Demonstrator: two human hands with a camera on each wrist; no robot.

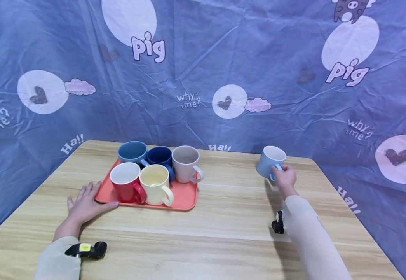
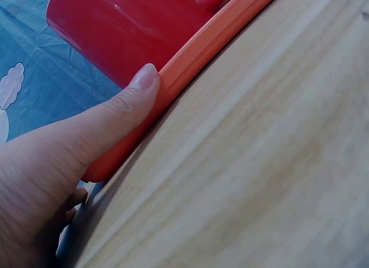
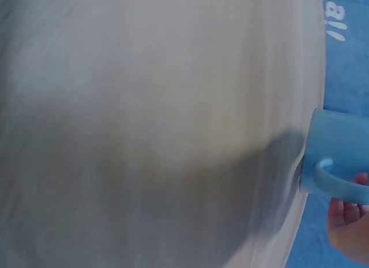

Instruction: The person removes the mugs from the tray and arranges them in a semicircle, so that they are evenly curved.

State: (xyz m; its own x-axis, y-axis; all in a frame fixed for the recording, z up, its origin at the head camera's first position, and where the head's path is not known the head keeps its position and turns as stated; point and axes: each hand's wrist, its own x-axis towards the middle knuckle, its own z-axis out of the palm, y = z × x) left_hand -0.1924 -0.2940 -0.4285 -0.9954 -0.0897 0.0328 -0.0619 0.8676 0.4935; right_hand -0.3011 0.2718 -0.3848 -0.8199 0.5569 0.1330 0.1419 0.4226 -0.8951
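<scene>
A: The left sleeve [image 1: 57, 260] and the right sleeve [image 1: 314, 241] are nearest in the head view. What do the hands do?

B: The left hand [image 1: 85, 206] lies at the left front corner of the orange tray [image 1: 183, 200], fingers apart. The right hand [image 1: 286, 179] pinches the light blue mug [image 1: 267, 163] by its handle [image 1: 272, 177], well apart from the tray, at the back right of the desk [image 1: 223, 221].

A: And on the tray?

B: Behind, the teal mug [image 1: 131, 152], the dark blue mug [image 1: 159, 155] and the grey mug [image 1: 184, 166]; in front, the red mug [image 1: 124, 188] and the cream mug [image 1: 155, 190].

A: The left wrist view?

B: The thumb [image 2: 115, 109] rests on the rim [image 2: 190, 63], near the red mug. I would press gently, so the tray does not slide and the mugs do not knock.

A: And the right wrist view?

B: The fingers [image 3: 350, 213] are clamped at the handle. The mug is partly cut off, so I cannot say surely whether its base touches the desk. Better to grip firmly and hold it level.
</scene>
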